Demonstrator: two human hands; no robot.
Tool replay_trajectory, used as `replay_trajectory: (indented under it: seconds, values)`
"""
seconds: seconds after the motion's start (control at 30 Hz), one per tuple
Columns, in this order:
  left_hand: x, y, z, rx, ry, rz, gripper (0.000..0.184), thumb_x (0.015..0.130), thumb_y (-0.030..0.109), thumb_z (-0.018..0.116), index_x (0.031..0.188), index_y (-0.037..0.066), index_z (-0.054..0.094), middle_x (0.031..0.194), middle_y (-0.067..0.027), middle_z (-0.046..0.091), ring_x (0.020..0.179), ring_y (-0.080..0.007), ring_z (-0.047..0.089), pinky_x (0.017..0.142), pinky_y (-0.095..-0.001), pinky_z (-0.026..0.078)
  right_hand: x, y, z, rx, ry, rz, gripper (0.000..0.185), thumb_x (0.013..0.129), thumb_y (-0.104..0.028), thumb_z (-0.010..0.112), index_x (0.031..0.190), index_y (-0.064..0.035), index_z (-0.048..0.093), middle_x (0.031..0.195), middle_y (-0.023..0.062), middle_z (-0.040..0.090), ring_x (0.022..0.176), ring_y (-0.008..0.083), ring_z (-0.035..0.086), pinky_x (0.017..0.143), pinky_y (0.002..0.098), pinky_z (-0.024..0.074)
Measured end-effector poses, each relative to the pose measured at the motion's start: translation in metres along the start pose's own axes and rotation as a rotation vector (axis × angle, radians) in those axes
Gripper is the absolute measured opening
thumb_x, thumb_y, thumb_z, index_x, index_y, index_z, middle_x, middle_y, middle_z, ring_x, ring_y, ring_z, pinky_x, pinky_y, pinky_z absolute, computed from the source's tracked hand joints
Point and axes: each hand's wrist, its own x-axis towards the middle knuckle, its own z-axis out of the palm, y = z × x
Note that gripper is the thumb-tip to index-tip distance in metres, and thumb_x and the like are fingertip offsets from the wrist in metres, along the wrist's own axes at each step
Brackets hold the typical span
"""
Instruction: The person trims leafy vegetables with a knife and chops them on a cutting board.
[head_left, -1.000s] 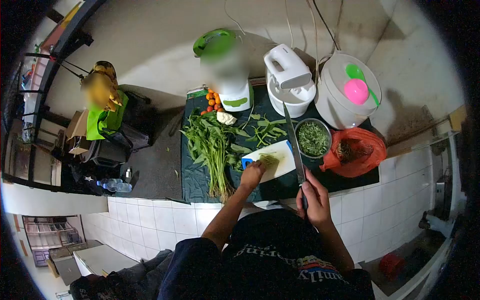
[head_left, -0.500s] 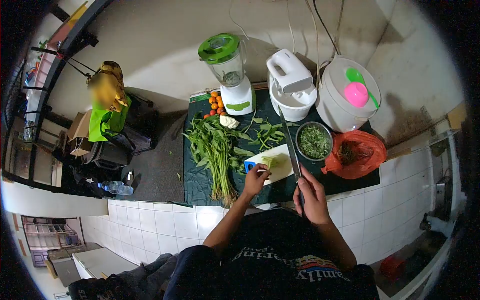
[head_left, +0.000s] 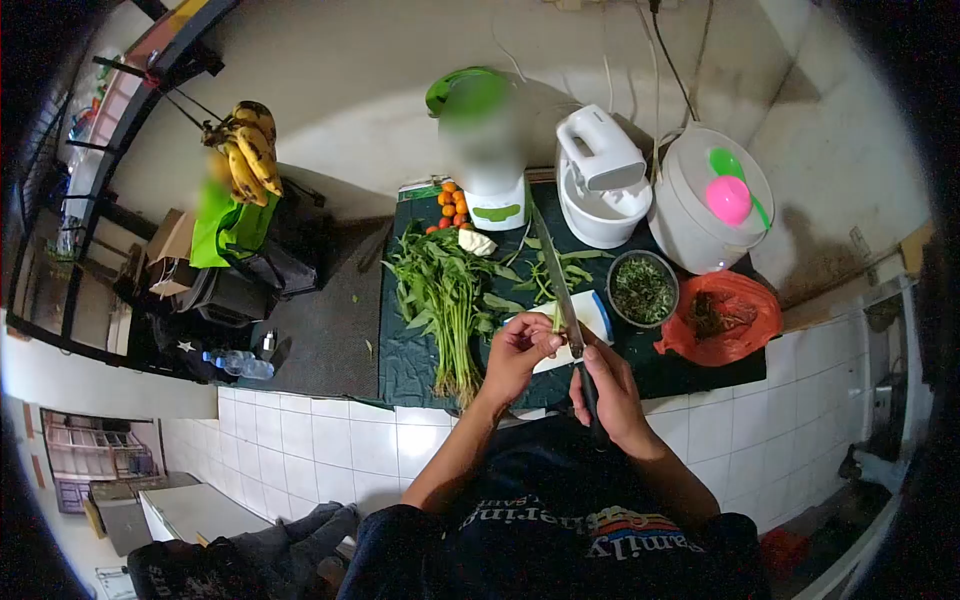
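Note:
My right hand (head_left: 612, 395) is wrapped around the black handle of a long knife (head_left: 553, 262), its blade pointing up and to the left. Close beside the blade, my left hand (head_left: 522, 358) pinches a small light-green vegetable piece (head_left: 558, 318); the fingers hide most of it. Both hands are over a white cutting board with a blue edge (head_left: 597, 318). Loose green leaves (head_left: 575, 272) lie behind the board. Left of it is a large bunch of leafy greens (head_left: 450, 340) with long stems and roots. A metal bowl of chopped greens (head_left: 643, 290) stands to the right.
An orange-red plastic bag (head_left: 722, 345) holds scraps at the right. Behind stand a blender (head_left: 497, 205), a white mixer with its bowl (head_left: 600, 205) and a large white lidded container (head_left: 685, 215). Small orange and red fruits (head_left: 453, 205) and a white chunk (head_left: 477, 243) lie near the blender.
My left hand has come up from the board with the green piece, towards the knife. The knife has swung left across the board, its blade now close to the left fingers. The whole view has shifted slightly.

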Motion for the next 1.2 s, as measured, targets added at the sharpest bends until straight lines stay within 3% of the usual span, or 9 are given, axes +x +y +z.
replay_trajectory:
  seconds: [0.23, 0.33, 0.4, 0.53, 0.7, 0.83, 0.93, 1.07, 1.2]
  values:
    - [-0.006, 0.013, 0.009, 0.028, 0.03, 0.058, 0.021, 0.092, 0.013, 0.071, 0.108, 0.006, 0.059, 0.09, 0.0002, 0.062, 0.077, -0.008, 0.056, 0.067, -0.0234, 0.045, -0.001, 0.001, 0.003, -0.003, -0.014, -0.014, 0.051, 0.107, -0.038, 0.037, 0.15, -0.0102, 0.039, 0.058, 0.0031, 0.051, 0.041, 0.0114, 0.046, 0.039, 0.0256, 0.0393]
    - [-0.003, 0.015, 0.015, 0.01, 0.046, 0.022, 0.018, 0.093, 0.012, 0.07, 0.106, 0.004, 0.06, 0.092, 0.0004, 0.063, 0.083, -0.0072, 0.057, 0.075, -0.0243, 0.046, -0.001, 0.002, 0.004, -0.003, -0.017, -0.009, 0.051, 0.107, -0.037, 0.037, 0.15, -0.0098, 0.039, 0.058, 0.0031, 0.051, 0.041, 0.0114, 0.046, 0.039, 0.0258, 0.0392]
    - [0.001, 0.011, 0.019, 0.049, 0.086, 0.093, 0.016, 0.096, 0.014, 0.066, 0.109, 0.007, 0.059, 0.09, 0.0013, 0.063, 0.078, -0.0064, 0.055, 0.066, -0.0201, 0.042, -0.001, 0.005, 0.006, 0.011, 0.003, 0.002, 0.051, 0.107, -0.038, 0.038, 0.149, -0.0102, 0.04, 0.058, 0.0033, 0.051, 0.04, 0.0107, 0.044, 0.038, 0.0249, 0.0381]
    - [0.004, 0.015, 0.022, 0.02, 0.083, 0.085, 0.014, 0.097, 0.012, 0.064, 0.109, 0.007, 0.06, 0.094, 0.0, 0.065, 0.081, -0.0067, 0.057, 0.067, -0.0199, 0.043, -0.002, 0.002, 0.004, -0.001, -0.002, -0.014, 0.05, 0.107, -0.037, 0.037, 0.149, -0.0112, 0.04, 0.057, 0.0032, 0.05, 0.04, 0.0095, 0.044, 0.039, 0.0237, 0.0373]
    - [0.005, 0.01, 0.021, -0.25, 0.149, -0.013, 0.012, 0.099, 0.014, 0.061, 0.108, 0.007, 0.061, 0.098, -0.0021, 0.068, 0.085, -0.01, 0.061, 0.071, -0.0254, 0.048, -0.005, 0.003, 0.004, -0.014, -0.008, 0.004, 0.049, 0.108, -0.036, 0.036, 0.15, -0.0102, 0.04, 0.058, 0.003, 0.05, 0.041, 0.0098, 0.045, 0.039, 0.0241, 0.0376]
    - [0.004, 0.009, 0.015, -0.255, 0.183, -0.065, 0.012, 0.099, 0.017, 0.06, 0.107, 0.007, 0.061, 0.098, -0.0018, 0.068, 0.086, -0.0117, 0.062, 0.075, -0.0278, 0.049, -0.005, 0.004, 0.005, -0.03, -0.031, 0.003, 0.05, 0.108, -0.035, 0.036, 0.15, -0.0085, 0.039, 0.058, 0.0032, 0.051, 0.042, 0.0103, 0.045, 0.04, 0.0246, 0.0379]
    - [0.01, 0.021, 0.008, -0.319, 0.094, -0.073, 0.012, 0.099, 0.018, 0.061, 0.105, 0.008, 0.062, 0.099, -0.0018, 0.068, 0.088, -0.0123, 0.063, 0.079, -0.029, 0.05, -0.005, 0.004, 0.005, -0.058, -0.068, 0.001, 0.051, 0.107, -0.035, 0.036, 0.15, -0.0078, 0.039, 0.058, 0.0035, 0.051, 0.042, 0.0105, 0.045, 0.04, 0.0246, 0.038]
    - [0.008, 0.029, 0.01, -0.393, 0.106, -0.078, 0.027, 0.098, 0.015, 0.061, 0.123, 0.006, 0.061, 0.103, -0.0037, 0.068, 0.095, -0.0163, 0.064, 0.089, -0.033, 0.05, -0.007, -0.001, 0.012, -0.078, -0.064, 0.022, 0.051, 0.107, -0.035, 0.037, 0.15, -0.0072, 0.039, 0.056, 0.0035, 0.05, 0.042, 0.0109, 0.045, 0.04, 0.0249, 0.0384]
    - [0.007, 0.03, 0.005, -0.349, 0.114, -0.094, 0.025, 0.099, 0.017, 0.061, 0.121, 0.007, 0.065, 0.112, -0.002, 0.068, 0.101, -0.0142, 0.063, 0.091, -0.0339, 0.049, -0.007, 0.002, 0.011, -0.049, -0.089, -0.003, 0.051, 0.107, -0.035, 0.038, 0.149, -0.007, 0.039, 0.057, 0.0034, 0.051, 0.042, 0.0109, 0.045, 0.04, 0.0247, 0.0388]
